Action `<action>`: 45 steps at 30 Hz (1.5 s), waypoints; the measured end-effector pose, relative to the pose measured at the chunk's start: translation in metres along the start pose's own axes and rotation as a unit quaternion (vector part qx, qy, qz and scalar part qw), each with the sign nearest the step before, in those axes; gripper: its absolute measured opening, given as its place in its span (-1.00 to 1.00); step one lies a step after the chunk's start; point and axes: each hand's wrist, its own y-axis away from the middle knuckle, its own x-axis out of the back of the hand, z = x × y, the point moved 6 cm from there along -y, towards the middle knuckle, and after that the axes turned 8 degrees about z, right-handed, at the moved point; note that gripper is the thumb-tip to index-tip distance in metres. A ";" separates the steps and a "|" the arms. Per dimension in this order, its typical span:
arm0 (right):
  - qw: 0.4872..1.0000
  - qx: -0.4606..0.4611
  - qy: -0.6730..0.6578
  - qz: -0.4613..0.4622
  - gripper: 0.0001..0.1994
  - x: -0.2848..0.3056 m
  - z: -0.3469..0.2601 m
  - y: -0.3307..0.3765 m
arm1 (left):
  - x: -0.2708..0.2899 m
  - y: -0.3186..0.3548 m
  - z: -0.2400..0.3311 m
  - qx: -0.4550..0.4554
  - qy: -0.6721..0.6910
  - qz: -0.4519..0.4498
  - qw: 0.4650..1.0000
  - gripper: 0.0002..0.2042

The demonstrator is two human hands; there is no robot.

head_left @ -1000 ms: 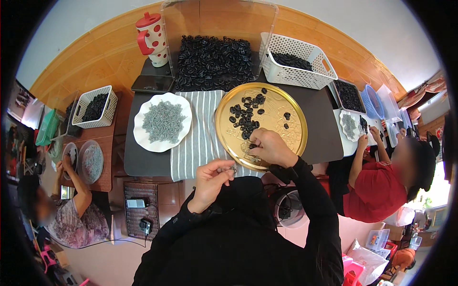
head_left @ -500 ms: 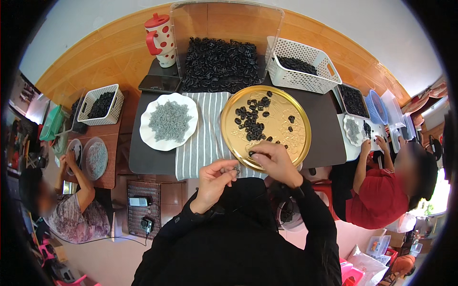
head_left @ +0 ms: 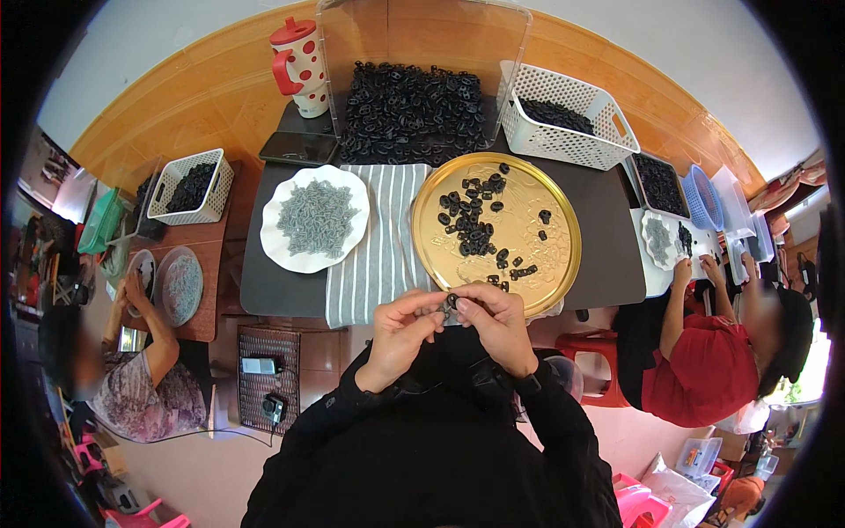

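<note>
My two hands meet just off the table's near edge, fingertips together. Between the right thumb and fingers is a small black oval ring-like piece [head_left: 452, 300], pinched by my right hand [head_left: 502, 327]. My left hand [head_left: 398, 341] pinches a small grey piece [head_left: 446, 311] against it; whether the two are joined I cannot tell. Just beyond lies a round gold tray [head_left: 559, 251] with loose black pieces [head_left: 475, 236] on it. A white scalloped plate [head_left: 275, 239] heaped with small grey pieces [head_left: 317, 220] stands to the left.
A striped cloth [head_left: 374, 246] lies between plate and tray. Behind are a clear bin of black pieces [head_left: 409, 110], a white basket [head_left: 572, 148], a phone [head_left: 299, 147] and a spotted tumbler [head_left: 304, 75]. Co-workers sit at the left [head_left: 145, 396] and right [head_left: 704, 370].
My right hand has come from the tray's near rim back to my left hand, bringing a black piece to the grey one. The view has shifted slightly.
</note>
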 end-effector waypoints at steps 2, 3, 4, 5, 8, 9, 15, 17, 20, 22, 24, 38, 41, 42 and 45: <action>1.000 0.007 -0.007 -0.004 -0.83 -0.002 -0.001 0.000 | 0.001 0.000 -0.002 0.004 0.009 0.000 1.000 -0.71; 1.000 0.013 -0.004 -0.003 -0.83 -0.002 -0.002 0.001 | 0.001 0.000 -0.002 0.003 0.009 0.001 1.000 -0.71; 1.000 0.018 -0.001 -0.002 -0.83 -0.002 -0.002 0.001 | 0.002 0.000 -0.002 0.005 0.010 0.005 1.000 -0.72; 1.000 0.018 -0.002 -0.002 -0.83 -0.003 -0.002 0.001 | 0.002 0.000 -0.002 0.007 0.012 0.009 1.000 -0.72; 0.999 0.038 0.023 -0.009 -0.83 -0.004 -0.004 0.001 | 0.002 0.000 -0.001 0.006 0.015 0.011 1.000 -0.73; 0.998 0.054 0.028 -0.007 -0.82 -0.004 -0.006 0.002 | 0.001 0.000 -0.001 0.006 0.015 0.011 1.000 -0.73; 0.994 0.089 0.060 -0.010 -0.80 -0.004 -0.012 0.003 | 0.000 0.001 -0.001 0.007 0.022 0.006 1.000 -0.74; 0.993 0.093 0.064 -0.014 -0.79 -0.004 -0.014 0.003 | 0.000 0.001 -0.001 0.015 0.026 0.004 1.000 -0.74; 0.993 0.094 0.063 -0.020 -0.80 -0.004 -0.015 0.003 | 0.000 0.001 -0.002 0.028 0.038 0.000 0.999 -0.75; 0.994 0.088 0.056 -0.019 -0.80 -0.004 -0.014 0.003 | 0.000 0.001 -0.001 0.032 0.039 -0.001 0.999 -0.75; 0.994 0.088 0.058 -0.022 -0.80 -0.004 -0.015 0.004 | 0.000 0.001 -0.001 0.035 0.039 0.000 0.999 -0.76; 0.992 0.106 0.061 -0.036 -0.79 -0.010 -0.013 0.007 | 0.003 0.003 -0.006 0.026 0.071 0.024 0.997 -0.79; 0.986 0.144 0.069 -0.041 -0.77 -0.012 -0.014 0.006 | 0.004 0.002 -0.005 0.018 0.070 0.024 0.997 -0.80; 0.982 0.164 0.083 -0.040 -0.76 -0.012 -0.015 0.006 | 0.003 0.003 -0.005 0.018 0.070 0.023 0.997 -0.80; 0.979 0.174 0.093 -0.043 -0.72 -0.016 -0.021 0.008 | 0.003 0.003 -0.002 0.021 0.077 0.035 0.996 -0.80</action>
